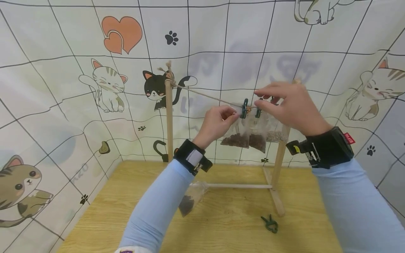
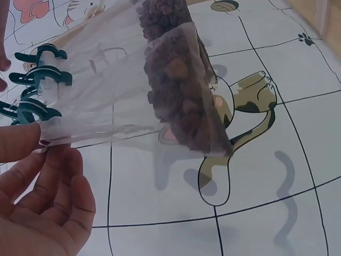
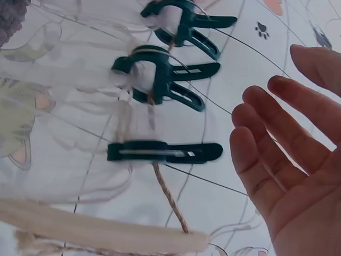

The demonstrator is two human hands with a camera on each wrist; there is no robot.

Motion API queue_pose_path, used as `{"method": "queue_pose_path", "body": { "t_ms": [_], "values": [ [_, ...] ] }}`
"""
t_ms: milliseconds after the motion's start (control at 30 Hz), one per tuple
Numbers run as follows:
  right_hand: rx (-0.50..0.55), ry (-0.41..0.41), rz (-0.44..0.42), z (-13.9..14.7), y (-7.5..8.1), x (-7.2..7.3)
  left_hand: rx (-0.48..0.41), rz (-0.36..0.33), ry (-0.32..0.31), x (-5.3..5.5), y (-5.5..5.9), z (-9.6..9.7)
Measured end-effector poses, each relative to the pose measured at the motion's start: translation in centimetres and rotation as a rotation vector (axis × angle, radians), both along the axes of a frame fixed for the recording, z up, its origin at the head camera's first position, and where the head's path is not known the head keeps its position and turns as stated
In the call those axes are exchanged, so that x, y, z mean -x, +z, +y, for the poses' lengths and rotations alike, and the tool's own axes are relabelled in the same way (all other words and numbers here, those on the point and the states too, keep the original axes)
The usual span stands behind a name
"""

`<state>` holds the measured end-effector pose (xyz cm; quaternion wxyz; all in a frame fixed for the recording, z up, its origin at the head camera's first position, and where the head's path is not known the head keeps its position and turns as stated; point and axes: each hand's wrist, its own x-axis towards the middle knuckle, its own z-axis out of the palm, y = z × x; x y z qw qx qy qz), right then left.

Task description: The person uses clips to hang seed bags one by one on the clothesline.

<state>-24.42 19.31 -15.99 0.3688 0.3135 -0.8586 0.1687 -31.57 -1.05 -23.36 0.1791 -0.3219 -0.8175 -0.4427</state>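
Green spring clips (image 3: 165,152) fasten clear plastic bags to a twine line (image 1: 205,95). My left hand (image 1: 213,124) pinches the upper corner of the nearest bag (image 2: 184,96), just beside its clip (image 1: 244,109). Dark brown, lumpy dried pieces fill the bottom of that bag. Behind it hang a second bag of dark pieces (image 1: 257,141) and one with paler grains (image 1: 276,136). Beyond the clips, my right hand (image 1: 292,105) has its fingers extended and apart from them, as the right wrist view shows; nothing is in it.
The twine runs between two wooden posts, the left post (image 1: 169,119) and the right post (image 1: 278,161), joined low by a crossbar (image 1: 237,186). On the wooden table (image 1: 227,232) lie another bag with dark contents (image 1: 187,203) and a loose green clip (image 1: 270,225).
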Motion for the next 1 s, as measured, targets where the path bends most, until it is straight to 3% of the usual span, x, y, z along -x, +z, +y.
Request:
{"method": "queue_pose_path", "body": {
  "t_ms": [233,500,633,1000],
  "values": [
    [0.028,0.010,0.154,1.5,-1.5,-1.8,0.086,0.071,0.032,-1.2,-0.1,-1.1],
    [0.123,0.004,0.231,3.2,-5.8,-2.4,0.153,0.259,0.104,-3.6,-1.2,-2.9],
    [0.160,-0.020,0.216,3.9,-8.5,-2.4,0.174,0.330,0.129,-4.5,-2.4,-3.7],
    [0.290,-0.108,0.146,5.2,-16.3,-2.3,0.246,0.419,0.168,-6.5,-6.9,-5.2]
  ]
}}
